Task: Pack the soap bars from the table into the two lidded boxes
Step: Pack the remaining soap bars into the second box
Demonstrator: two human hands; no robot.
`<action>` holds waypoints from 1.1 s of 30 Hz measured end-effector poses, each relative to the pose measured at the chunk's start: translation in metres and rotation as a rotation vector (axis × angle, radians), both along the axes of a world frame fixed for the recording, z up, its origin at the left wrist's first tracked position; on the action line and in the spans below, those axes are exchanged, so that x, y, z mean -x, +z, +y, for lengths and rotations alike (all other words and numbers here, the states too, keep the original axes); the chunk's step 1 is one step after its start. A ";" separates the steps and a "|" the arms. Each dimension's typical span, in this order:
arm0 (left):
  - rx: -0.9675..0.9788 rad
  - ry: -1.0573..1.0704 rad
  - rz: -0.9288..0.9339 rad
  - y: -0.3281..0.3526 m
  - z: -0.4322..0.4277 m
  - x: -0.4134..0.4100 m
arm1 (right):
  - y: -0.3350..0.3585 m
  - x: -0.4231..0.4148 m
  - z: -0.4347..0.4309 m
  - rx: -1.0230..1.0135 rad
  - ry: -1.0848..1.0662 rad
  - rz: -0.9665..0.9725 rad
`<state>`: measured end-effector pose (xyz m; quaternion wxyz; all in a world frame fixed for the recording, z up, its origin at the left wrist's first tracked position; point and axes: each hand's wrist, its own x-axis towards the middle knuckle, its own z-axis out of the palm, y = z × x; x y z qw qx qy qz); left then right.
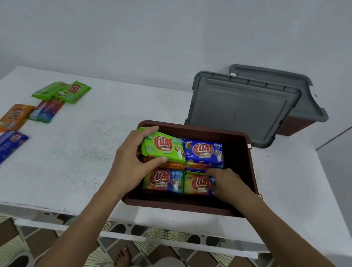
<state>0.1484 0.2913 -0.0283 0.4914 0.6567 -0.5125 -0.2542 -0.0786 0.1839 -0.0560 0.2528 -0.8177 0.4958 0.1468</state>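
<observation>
Two boxes (183, 207), two lids (236, 110) — six soap bars (13, 117) on the table (101, 146)

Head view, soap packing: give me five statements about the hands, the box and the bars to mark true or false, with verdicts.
1. The left hand grips a green soap bar over the open brown box. True.
2. The brown box holds no bars yet. False: several packed bars already lie in it.
3. Loose bars lie on the table to the left. True.
4. The right hand rests on the table outside the box. False: it reaches into the box, at the packed bars.
5. A grey lid covers the brown box. False: the lid is off, behind it.
</observation>
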 end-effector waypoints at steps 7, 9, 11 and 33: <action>0.012 -0.042 -0.073 0.003 0.001 0.003 | 0.036 0.002 0.017 0.131 0.106 0.095; 0.017 -0.072 -0.046 0.004 0.002 0.004 | 0.047 0.000 0.024 0.175 -0.027 -0.184; 0.024 -0.102 0.041 0.005 0.002 0.007 | 0.058 -0.003 0.031 -0.067 -0.238 -0.619; -0.085 -0.038 -0.376 -0.025 0.010 -0.021 | 0.014 0.009 0.007 -0.082 -0.286 -0.231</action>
